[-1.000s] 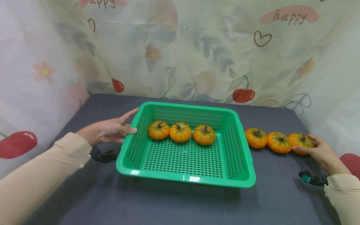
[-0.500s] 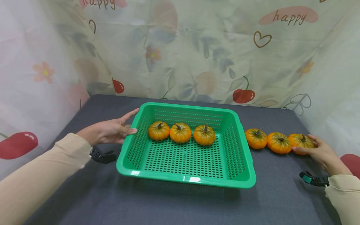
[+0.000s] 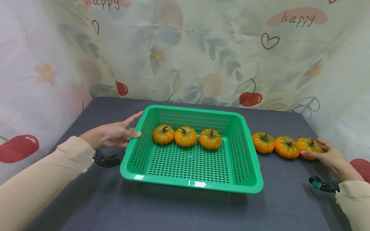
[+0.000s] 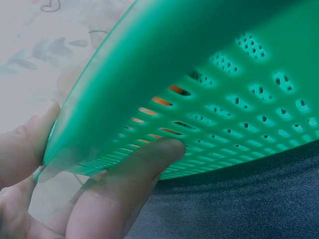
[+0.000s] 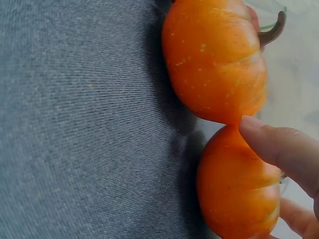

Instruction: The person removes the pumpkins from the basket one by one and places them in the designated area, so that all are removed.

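Note:
A green perforated plastic basket (image 3: 190, 183) has its left rim gripped by my left hand (image 3: 115, 133). In the left wrist view the thumb lies at the rim, and a finger (image 4: 144, 164) presses the slotted outer wall. Three small orange pumpkins, left (image 3: 163, 136), middle (image 3: 185, 138) and right (image 3: 210, 141), sit in a row inside the basket. My right hand (image 3: 336, 160) holds the rightmost pumpkin (image 3: 310, 147) on the table, thumb in front and fingers behind. In the right wrist view its thumb tip (image 5: 254, 122) lies where this pumpkin (image 5: 237, 189) meets its neighbour.
Two more pumpkins, one close to the basket (image 3: 263, 143) and one beside the held pumpkin (image 3: 287, 148), stand in line on the dark grey tablecloth (image 3: 185, 211). A printed curtain (image 3: 190, 70) encloses the back and sides.

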The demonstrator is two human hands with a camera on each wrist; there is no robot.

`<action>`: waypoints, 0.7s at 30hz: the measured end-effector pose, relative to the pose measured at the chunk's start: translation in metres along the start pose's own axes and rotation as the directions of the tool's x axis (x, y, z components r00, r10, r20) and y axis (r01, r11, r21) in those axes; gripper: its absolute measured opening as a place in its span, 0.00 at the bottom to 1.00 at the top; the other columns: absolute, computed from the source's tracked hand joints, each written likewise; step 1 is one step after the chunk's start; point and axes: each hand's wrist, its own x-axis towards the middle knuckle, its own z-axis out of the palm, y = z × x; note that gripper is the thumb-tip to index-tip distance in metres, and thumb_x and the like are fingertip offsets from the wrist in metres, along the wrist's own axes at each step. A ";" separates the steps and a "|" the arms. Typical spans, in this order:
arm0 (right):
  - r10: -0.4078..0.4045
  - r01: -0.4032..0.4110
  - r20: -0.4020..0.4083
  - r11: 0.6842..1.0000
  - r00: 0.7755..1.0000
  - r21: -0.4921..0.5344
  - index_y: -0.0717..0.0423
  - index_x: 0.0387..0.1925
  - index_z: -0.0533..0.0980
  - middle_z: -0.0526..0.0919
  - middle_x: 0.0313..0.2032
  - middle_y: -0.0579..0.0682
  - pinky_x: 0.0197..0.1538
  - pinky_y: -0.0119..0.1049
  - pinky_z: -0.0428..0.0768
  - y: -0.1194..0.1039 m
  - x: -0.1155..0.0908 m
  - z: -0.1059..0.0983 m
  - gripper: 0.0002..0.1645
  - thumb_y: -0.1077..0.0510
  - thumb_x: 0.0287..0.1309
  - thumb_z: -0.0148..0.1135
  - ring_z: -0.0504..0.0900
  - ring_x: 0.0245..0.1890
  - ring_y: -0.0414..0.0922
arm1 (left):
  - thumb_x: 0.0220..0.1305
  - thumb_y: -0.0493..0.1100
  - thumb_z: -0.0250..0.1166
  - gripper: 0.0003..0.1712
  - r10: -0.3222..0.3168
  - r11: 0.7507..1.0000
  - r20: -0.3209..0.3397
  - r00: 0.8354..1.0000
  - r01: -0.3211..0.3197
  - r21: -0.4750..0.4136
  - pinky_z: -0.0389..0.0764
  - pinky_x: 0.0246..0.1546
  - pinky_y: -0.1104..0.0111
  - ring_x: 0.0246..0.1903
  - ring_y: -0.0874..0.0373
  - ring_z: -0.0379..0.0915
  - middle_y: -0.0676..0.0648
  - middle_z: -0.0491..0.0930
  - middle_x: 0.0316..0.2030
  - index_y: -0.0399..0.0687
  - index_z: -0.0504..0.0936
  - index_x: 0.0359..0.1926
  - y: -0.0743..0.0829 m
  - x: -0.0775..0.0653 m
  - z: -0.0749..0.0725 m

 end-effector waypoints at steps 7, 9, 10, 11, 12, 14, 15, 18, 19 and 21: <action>0.015 -0.015 -0.028 1.000 0.999 0.009 0.63 0.72 0.24 0.28 0.67 0.80 0.62 0.75 0.51 0.001 0.002 -0.004 0.63 0.39 0.65 0.57 0.38 0.65 0.80 | 0.71 0.35 0.56 0.56 0.000 1.000 0.006 1.000 0.000 -0.002 0.79 0.53 0.49 0.54 0.44 0.78 0.36 0.37 0.76 0.84 0.25 0.72 0.000 0.000 0.000; 0.012 -0.012 -0.060 1.000 0.998 0.010 0.62 0.72 0.24 0.28 0.68 0.79 0.62 0.74 0.54 0.005 0.006 -0.005 0.64 0.39 0.64 0.58 0.40 0.66 0.79 | 0.70 0.35 0.56 0.56 0.001 1.000 0.008 1.000 -0.001 -0.003 0.79 0.52 0.49 0.53 0.45 0.78 0.36 0.37 0.76 0.84 0.25 0.72 0.000 0.000 -0.001; 0.007 -0.006 -0.075 1.000 0.997 0.008 0.62 0.73 0.24 0.28 0.69 0.79 0.62 0.74 0.54 0.007 0.008 -0.006 0.64 0.39 0.64 0.58 0.40 0.66 0.79 | 0.70 0.35 0.56 0.56 0.001 1.000 0.008 1.000 -0.001 -0.003 0.79 0.52 0.49 0.53 0.45 0.78 0.36 0.37 0.76 0.84 0.25 0.72 0.000 0.000 -0.001; -0.002 0.004 -0.076 1.000 0.997 0.019 0.60 0.73 0.24 0.28 0.69 0.78 0.62 0.73 0.54 0.014 0.015 -0.009 0.65 0.38 0.63 0.58 0.40 0.66 0.79 | 0.70 0.35 0.56 0.56 0.002 1.000 0.009 1.000 -0.002 -0.002 0.79 0.53 0.49 0.53 0.45 0.78 0.36 0.37 0.76 0.83 0.25 0.72 0.000 0.000 -0.001; -0.013 0.015 -0.079 1.000 0.997 0.025 0.56 0.74 0.23 0.27 0.70 0.77 0.62 0.73 0.53 0.019 0.019 -0.012 0.65 0.36 0.62 0.59 0.40 0.66 0.78 | 0.70 0.35 0.56 0.56 0.002 1.000 0.010 1.000 -0.002 -0.001 0.79 0.53 0.49 0.53 0.45 0.78 0.36 0.37 0.76 0.83 0.25 0.72 0.000 0.000 -0.001; -0.035 0.039 -0.084 0.998 0.996 0.051 0.55 0.73 0.22 0.26 0.70 0.75 0.64 0.71 0.51 0.016 0.019 -0.015 0.64 0.38 0.63 0.58 0.38 0.68 0.76 | 0.70 0.35 0.56 0.56 0.001 1.000 0.011 1.000 -0.001 -0.002 0.79 0.53 0.49 0.53 0.45 0.78 0.36 0.37 0.76 0.83 0.25 0.72 0.000 0.000 -0.001; -0.046 0.052 -0.086 0.996 0.995 0.068 0.53 0.73 0.22 0.25 0.71 0.74 0.66 0.70 0.49 0.014 0.018 -0.016 0.64 0.39 0.64 0.58 0.36 0.69 0.75 | 0.70 0.36 0.56 0.56 0.002 1.000 0.013 1.000 -0.002 -0.001 0.79 0.53 0.49 0.53 0.45 0.78 0.36 0.37 0.76 0.83 0.25 0.72 0.001 0.000 -0.001; -0.076 0.082 -0.119 0.995 0.990 0.048 0.46 0.74 0.22 0.26 0.72 0.72 0.70 0.62 0.49 -0.003 0.008 -0.017 0.61 0.38 0.65 0.56 0.36 0.71 0.70 | 0.71 0.36 0.56 0.56 0.001 1.000 0.014 1.000 -0.001 0.002 0.79 0.53 0.49 0.53 0.45 0.78 0.36 0.37 0.76 0.83 0.25 0.72 0.000 0.001 -0.001; -0.086 0.094 -0.130 0.994 0.988 0.056 0.47 0.74 0.22 0.26 0.72 0.71 0.71 0.61 0.48 -0.014 0.001 -0.016 0.60 0.40 0.66 0.56 0.35 0.71 0.70 | 0.70 0.36 0.56 0.56 0.001 1.000 0.014 1.000 -0.001 0.002 0.79 0.53 0.49 0.53 0.45 0.78 0.36 0.36 0.76 0.84 0.25 0.72 0.000 0.001 -0.001; -0.110 0.120 -0.169 0.992 0.979 0.049 0.43 0.74 0.24 0.28 0.73 0.70 0.71 0.60 0.48 -0.025 -0.005 -0.015 0.59 0.40 0.65 0.56 0.37 0.72 0.69 | 0.71 0.36 0.56 0.56 0.001 1.000 0.017 1.000 -0.001 0.005 0.79 0.53 0.49 0.53 0.45 0.78 0.36 0.36 0.76 0.84 0.24 0.72 0.000 0.002 -0.001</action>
